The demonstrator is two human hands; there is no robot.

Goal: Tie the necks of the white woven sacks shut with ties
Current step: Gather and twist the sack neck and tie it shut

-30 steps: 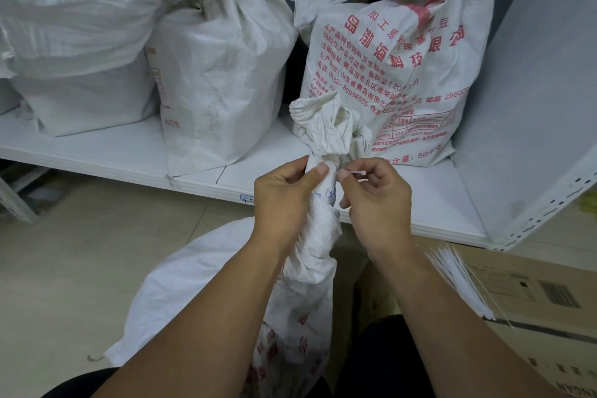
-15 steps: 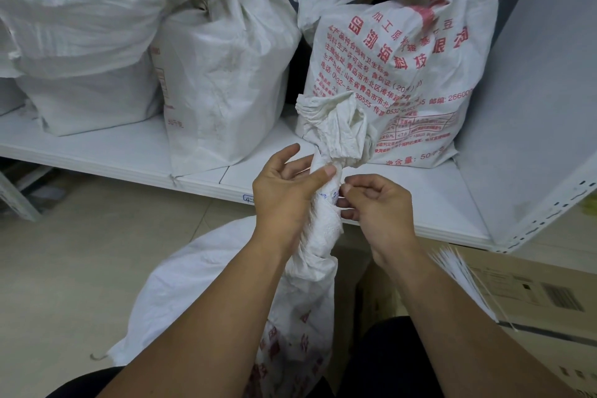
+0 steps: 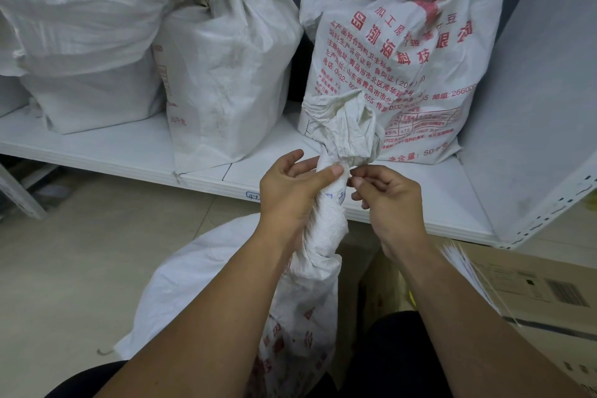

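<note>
The sack [image 3: 226, 284] you work on lies on the floor [image 3: 80, 252] in the lower middle of the frame. Its neck [image 3: 329, 220] is twisted into a rope and rises to the centre, ending in a crumpled tuft [image 3: 352, 129]. What is inside cannot be seen.

Your left hand [image 3: 290, 194] has its grip on the neck: the thumb presses across it and the other fingers are lifted and spread. Your right hand [image 3: 391, 203] has curled fingers, and the fingertips [image 3: 353, 173] pinch at the right side of the neck, just under the tuft. Whether a tie is between them I cannot tell; it is too thin to see.

Behind the tuft, a printed sack [image 3: 403, 58] with red characters stands on the white shelf [image 3: 113, 145], partly covered by the tuft. Two plain sacks [image 3: 226, 74] fill the upper left, and their tops are folded over. A grey panel [image 3: 533, 107] closes the shelf on the right. At lower right, a bundle of white ties [image 3: 465, 271] lies on a cardboard box [image 3: 533, 287], and your right forearm crosses in front of it.

One second ago your left fingers were wrapped round the neck; now they are opened and only the thumb is pressing. Then a thin white tie end showed at your right fingertips.
</note>
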